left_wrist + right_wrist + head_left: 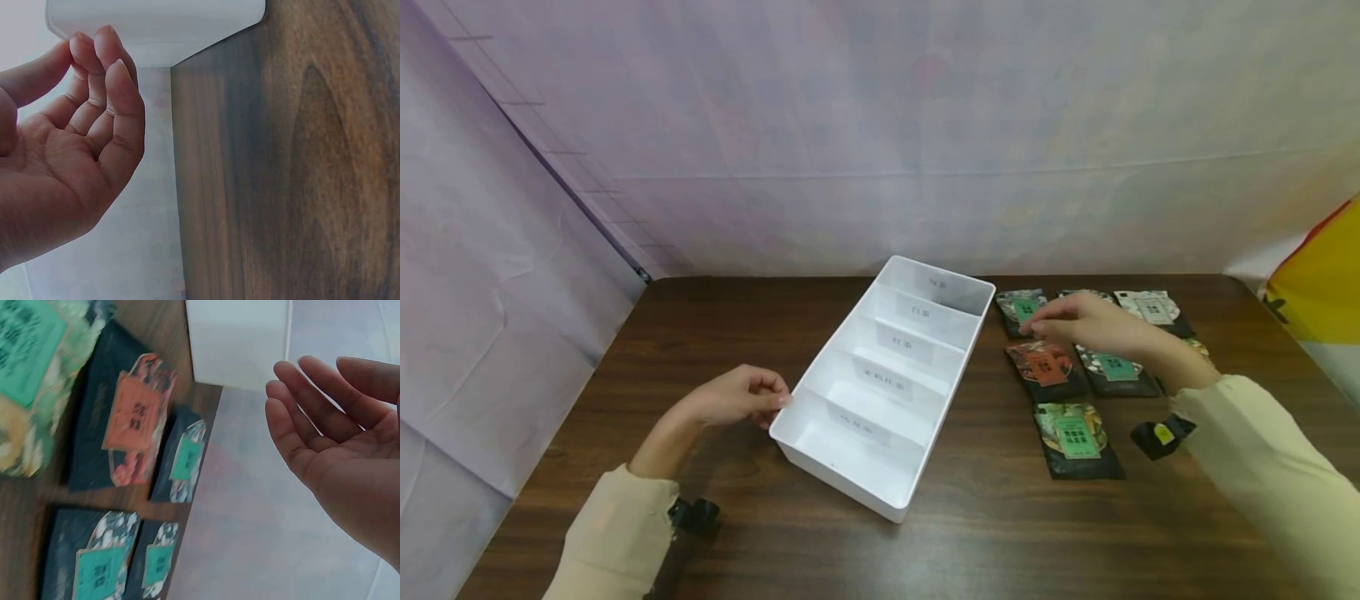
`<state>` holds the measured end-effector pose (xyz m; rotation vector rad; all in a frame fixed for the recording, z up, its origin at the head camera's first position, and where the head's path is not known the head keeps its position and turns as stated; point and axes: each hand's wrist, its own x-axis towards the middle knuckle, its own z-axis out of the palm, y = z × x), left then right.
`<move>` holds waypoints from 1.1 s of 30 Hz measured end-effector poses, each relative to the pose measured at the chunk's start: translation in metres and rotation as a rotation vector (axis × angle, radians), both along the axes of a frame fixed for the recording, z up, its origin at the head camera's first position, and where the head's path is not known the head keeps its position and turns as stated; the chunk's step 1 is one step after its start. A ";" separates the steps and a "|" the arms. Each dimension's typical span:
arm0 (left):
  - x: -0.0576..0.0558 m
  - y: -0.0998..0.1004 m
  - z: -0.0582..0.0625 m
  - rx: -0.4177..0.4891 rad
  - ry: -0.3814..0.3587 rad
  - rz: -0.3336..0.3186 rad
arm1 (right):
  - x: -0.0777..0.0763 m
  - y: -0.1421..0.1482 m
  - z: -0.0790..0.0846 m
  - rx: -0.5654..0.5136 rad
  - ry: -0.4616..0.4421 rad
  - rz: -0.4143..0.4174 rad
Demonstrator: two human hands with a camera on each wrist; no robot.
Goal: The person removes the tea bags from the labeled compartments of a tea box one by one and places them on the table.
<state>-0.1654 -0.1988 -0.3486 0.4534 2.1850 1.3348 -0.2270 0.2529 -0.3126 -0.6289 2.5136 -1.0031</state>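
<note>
A white plastic box (917, 467) with several labelled compartments stands slantwise on the brown table. My left hand (741, 396) pinches the box's near left rim between thumb and curled fingertips; the left wrist view shows that hand (81, 137) against the white wall (156, 31). Over the tea packets hovers my right hand (1090, 325), its fingers loosely bent and holding nothing. Close beneath it lie a red-labelled packet (1047, 371) and a green-labelled packet (1018, 308). In the right wrist view the palm (356, 444) shows bare.
Several dark packets lie right of the box, among them a white-labelled one (1150, 308) at the back and a green-labelled one (1078, 442) nearest me. A pale cloth (880, 150) hangs behind the table (715, 317). Yellow fabric (1318, 279) shows at far right.
</note>
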 end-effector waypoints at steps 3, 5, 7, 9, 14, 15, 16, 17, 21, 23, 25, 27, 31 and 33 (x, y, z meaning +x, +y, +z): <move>0.000 0.000 0.000 -0.004 0.004 -0.002 | -0.005 -0.008 0.002 -0.008 0.002 -0.003; 0.001 0.000 0.001 -0.008 0.005 -0.003 | -0.007 -0.013 0.004 -0.004 0.013 -0.002; 0.001 0.000 0.001 -0.008 0.005 -0.005 | -0.008 -0.017 0.005 0.000 0.037 0.004; 0.001 0.001 0.001 -0.006 0.003 -0.005 | -0.009 -0.022 0.006 0.002 0.052 0.012; 0.001 0.001 0.000 0.002 0.001 -0.004 | -0.013 -0.034 0.007 0.003 0.062 0.015; 0.001 0.001 -0.001 0.002 0.003 -0.005 | -0.014 -0.036 0.007 0.001 0.061 0.017; 0.001 0.000 -0.001 0.002 0.004 -0.005 | -0.015 -0.039 0.007 -0.001 0.069 0.018; 0.001 0.000 -0.001 0.003 0.006 -0.006 | -0.016 -0.041 0.007 0.001 0.079 0.021; 0.001 0.000 -0.001 0.004 0.013 -0.011 | -0.021 -0.049 0.006 -0.008 0.095 0.021; 0.001 0.000 -0.001 0.003 0.013 -0.013 | -0.023 -0.054 0.007 -0.008 0.093 0.010; 0.001 0.000 -0.001 0.003 0.013 -0.015 | -0.025 -0.058 0.006 -0.010 0.084 0.005; 0.001 0.000 -0.002 -0.001 0.012 -0.015 | -0.028 -0.062 0.005 -0.014 0.084 0.003; 0.000 0.001 -0.002 0.002 0.012 -0.015 | -0.032 -0.070 0.002 -0.017 0.093 -0.010; 0.000 0.001 -0.002 0.004 0.011 -0.013 | -0.033 -0.073 0.000 -0.014 0.090 -0.018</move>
